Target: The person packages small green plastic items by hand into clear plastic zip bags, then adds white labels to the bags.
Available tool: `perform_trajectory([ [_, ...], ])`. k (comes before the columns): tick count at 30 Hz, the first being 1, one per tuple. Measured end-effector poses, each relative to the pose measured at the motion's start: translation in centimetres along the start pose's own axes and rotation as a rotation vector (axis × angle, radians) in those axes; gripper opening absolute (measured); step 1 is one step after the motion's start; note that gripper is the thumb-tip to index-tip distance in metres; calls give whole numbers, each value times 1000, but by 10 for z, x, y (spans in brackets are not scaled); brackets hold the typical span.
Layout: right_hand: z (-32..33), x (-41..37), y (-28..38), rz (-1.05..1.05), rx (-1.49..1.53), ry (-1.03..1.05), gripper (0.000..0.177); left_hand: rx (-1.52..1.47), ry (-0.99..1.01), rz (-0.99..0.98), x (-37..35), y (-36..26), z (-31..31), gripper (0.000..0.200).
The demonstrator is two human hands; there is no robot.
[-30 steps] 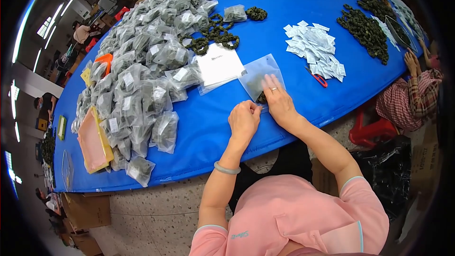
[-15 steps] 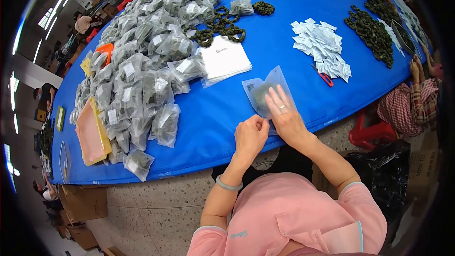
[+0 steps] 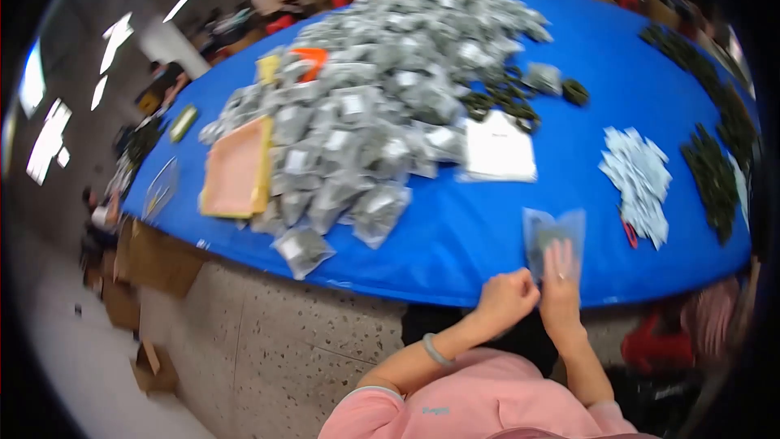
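Observation:
A frosted plastic bag lies near the table's front edge, with a dark green fabric piece inside, probably a scrunchie. My right hand is laid flat over the lower part of the bag, fingers stretched out, a ring on one. Beside it, my left hand is closed in a pinch at the bag's near left corner; the exact bit between its fingertips is too small to see. Farther back lies a stack of flat white bags, with loose dark green scrunchies at its far edge.
A large heap of filled bags covers the table's middle and left. A pink and yellow tray leans there. To the right lie pale blue packets, red-handled scissors and more scrunchies. A red stool stands below.
The head view has swung left, so the table and hands appear farther right and lower. My right hand still lies flat on the bag, my left still pinches at its corner.

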State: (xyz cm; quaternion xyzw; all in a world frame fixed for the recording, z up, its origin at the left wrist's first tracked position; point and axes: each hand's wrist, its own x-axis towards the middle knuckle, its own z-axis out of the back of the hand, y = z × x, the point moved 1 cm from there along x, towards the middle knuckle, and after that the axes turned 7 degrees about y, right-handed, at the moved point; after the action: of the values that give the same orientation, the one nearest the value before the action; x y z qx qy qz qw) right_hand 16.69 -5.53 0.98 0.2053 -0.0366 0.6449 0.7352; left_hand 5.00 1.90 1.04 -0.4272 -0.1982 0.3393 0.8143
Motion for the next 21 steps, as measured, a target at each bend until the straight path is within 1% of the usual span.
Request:
perform_trajectory([
  [2,-6,-9,-2,22,54,-15,57,-26,-14,8,-2,0,-1,11],
  [4,-2,-17,3,15,118,-79,53,-71,-84,-32,-3,4,-6,12],
  [5,-3,-24,1,75,139,-71,53,-61,-142,-9,-2,4,-5,12],
  [7,-2,-36,-7,123,218,-87,49,-94,-92,-21,-1,3,-6,12],
  [8,-3,-35,-10,145,225,-74,49,-98,-114,-6,-2,3,-6,12],
  [12,-5,-33,-19,40,347,45,43,-84,-56,-28,-2,3,-4,13],
  [13,-5,-30,-18,42,347,45,43,-85,-59,-28,-2,2,-3,13],
  [17,-6,-6,-8,-115,222,-101,35,-114,-46,3,-5,0,2,15],
  [18,-6,-3,-6,-116,222,-101,35,-114,-46,4,-5,-1,3,15],
  [21,-2,2,3,-36,187,-187,29,-88,-37,46,-5,-1,6,19],
])
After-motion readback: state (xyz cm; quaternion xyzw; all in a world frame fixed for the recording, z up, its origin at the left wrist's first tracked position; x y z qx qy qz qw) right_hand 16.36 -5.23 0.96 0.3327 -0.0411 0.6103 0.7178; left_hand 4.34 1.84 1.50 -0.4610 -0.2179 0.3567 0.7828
